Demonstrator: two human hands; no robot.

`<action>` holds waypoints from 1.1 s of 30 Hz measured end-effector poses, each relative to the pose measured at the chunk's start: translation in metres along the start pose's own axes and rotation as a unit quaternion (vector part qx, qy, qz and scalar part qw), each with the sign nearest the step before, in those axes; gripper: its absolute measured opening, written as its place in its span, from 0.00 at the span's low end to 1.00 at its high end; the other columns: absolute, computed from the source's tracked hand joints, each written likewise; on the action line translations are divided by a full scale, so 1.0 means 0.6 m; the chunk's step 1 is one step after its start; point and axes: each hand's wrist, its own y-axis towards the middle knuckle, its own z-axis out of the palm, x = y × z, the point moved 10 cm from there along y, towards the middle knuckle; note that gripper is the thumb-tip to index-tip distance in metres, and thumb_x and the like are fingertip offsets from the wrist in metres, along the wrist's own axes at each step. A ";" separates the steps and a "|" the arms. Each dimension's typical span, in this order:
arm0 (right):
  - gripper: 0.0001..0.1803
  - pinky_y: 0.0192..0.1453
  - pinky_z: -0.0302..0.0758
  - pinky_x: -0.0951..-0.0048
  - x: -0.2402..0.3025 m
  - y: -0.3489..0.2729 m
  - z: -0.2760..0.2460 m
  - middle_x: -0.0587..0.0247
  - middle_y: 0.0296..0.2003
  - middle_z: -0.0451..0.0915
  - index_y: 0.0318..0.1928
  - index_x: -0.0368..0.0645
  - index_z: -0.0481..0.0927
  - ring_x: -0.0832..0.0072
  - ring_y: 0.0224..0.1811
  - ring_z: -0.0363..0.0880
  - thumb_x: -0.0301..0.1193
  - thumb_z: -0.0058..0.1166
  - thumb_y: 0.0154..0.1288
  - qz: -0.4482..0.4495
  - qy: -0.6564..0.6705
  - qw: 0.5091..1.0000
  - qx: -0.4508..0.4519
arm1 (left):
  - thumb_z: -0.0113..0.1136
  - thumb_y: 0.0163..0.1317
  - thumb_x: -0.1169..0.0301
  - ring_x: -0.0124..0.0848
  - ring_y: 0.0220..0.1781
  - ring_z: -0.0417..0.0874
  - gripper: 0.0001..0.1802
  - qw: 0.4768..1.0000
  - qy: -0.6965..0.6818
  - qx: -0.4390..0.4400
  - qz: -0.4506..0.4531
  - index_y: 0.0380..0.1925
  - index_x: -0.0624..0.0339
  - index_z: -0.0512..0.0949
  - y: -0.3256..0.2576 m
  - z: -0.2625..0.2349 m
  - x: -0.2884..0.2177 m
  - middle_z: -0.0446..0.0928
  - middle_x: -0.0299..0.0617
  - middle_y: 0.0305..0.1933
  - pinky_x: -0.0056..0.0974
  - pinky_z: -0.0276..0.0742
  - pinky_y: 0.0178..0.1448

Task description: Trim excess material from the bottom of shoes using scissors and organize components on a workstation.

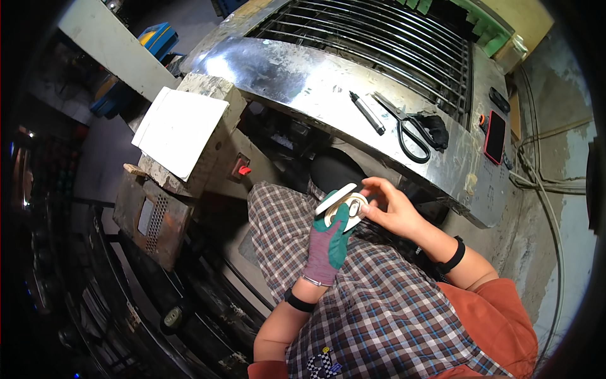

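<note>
Well toward the person from the black-handled scissors (400, 119), and to their left, a small white rounded case (336, 198) is held above the lap. Its lid-like half stands raised at an angle, and a shiny oval part shows inside. The left hand (328, 243), in a green-and-purple work glove, is clamped around the case from below, its thumb lying across the inside. The bare right hand (394, 211) is at the rim of the case, thumb and fingers curved; whether they pinch it cannot be told.

The scissors lie on the metal tabletop (271, 69), handle loops toward the person. A dark marker pen (367, 114) lies just left of the scissors, and a crumpled black cloth (437, 129) is at the right of their handles. Farther right of the scissors is a red-edged phone (495, 138). A row of metal bars (372, 38) runs beyond the scissors, while white paper sheets (180, 129) lie well to their left, on a worn block.
</note>
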 end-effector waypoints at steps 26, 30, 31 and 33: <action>0.29 0.60 0.70 0.58 0.130 -0.037 0.071 0.50 0.56 0.71 0.58 0.42 0.70 0.53 0.58 0.70 0.29 0.60 0.54 -0.312 -0.386 0.861 0.114 | 0.56 0.64 0.78 0.37 0.65 0.69 0.28 0.988 -0.123 0.051 -0.083 0.64 0.65 0.63 -0.016 -0.015 0.046 0.65 0.49 0.65 0.37 0.69 0.65; 0.30 0.53 0.73 0.61 0.103 -0.051 0.082 0.55 0.52 0.74 0.58 0.44 0.71 0.57 0.51 0.73 0.33 0.63 0.54 -0.263 -0.409 0.855 0.178 | 0.57 0.63 0.75 0.44 0.68 0.66 0.32 0.883 0.399 0.156 0.191 0.67 0.59 0.59 -0.031 0.004 0.006 0.62 0.50 0.68 0.40 0.65 0.68; 0.31 0.52 0.74 0.61 0.095 -0.055 0.075 0.55 0.51 0.74 0.59 0.44 0.71 0.57 0.50 0.73 0.34 0.63 0.54 -0.246 -0.404 0.863 0.178 | 0.57 0.65 0.73 0.43 0.68 0.67 0.31 0.860 0.423 0.184 0.217 0.67 0.58 0.59 -0.036 0.013 0.016 0.62 0.49 0.68 0.40 0.65 0.68; 0.33 0.52 0.74 0.62 0.074 -0.070 0.059 0.56 0.50 0.74 0.61 0.46 0.70 0.57 0.49 0.73 0.35 0.63 0.54 -0.195 -0.390 0.881 0.183 | 0.53 0.68 0.68 0.39 0.68 0.67 0.30 0.952 0.222 0.207 0.037 0.68 0.58 0.58 -0.024 0.009 0.061 0.62 0.47 0.68 0.38 0.66 0.68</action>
